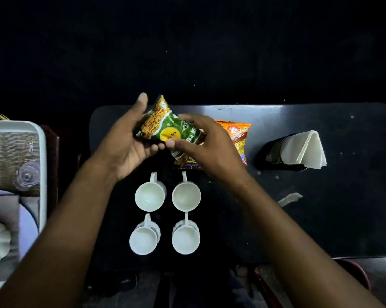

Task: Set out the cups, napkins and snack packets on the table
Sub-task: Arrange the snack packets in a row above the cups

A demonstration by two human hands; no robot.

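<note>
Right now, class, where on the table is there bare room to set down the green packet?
Bare table lies below the napkin holder, right of the four cups. Crowded: the strip from the orange packet down through the cups.

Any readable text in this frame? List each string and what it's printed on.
"Try": yellow circle on the green snack packet, held in both hands.
"ka Mi": partial white lettering on the same packet; the rest is hidden by the right hand.
"SEV": tail of a word on the orange snack packet.
Smaller print and logos on both packets: too blurred.
</note>
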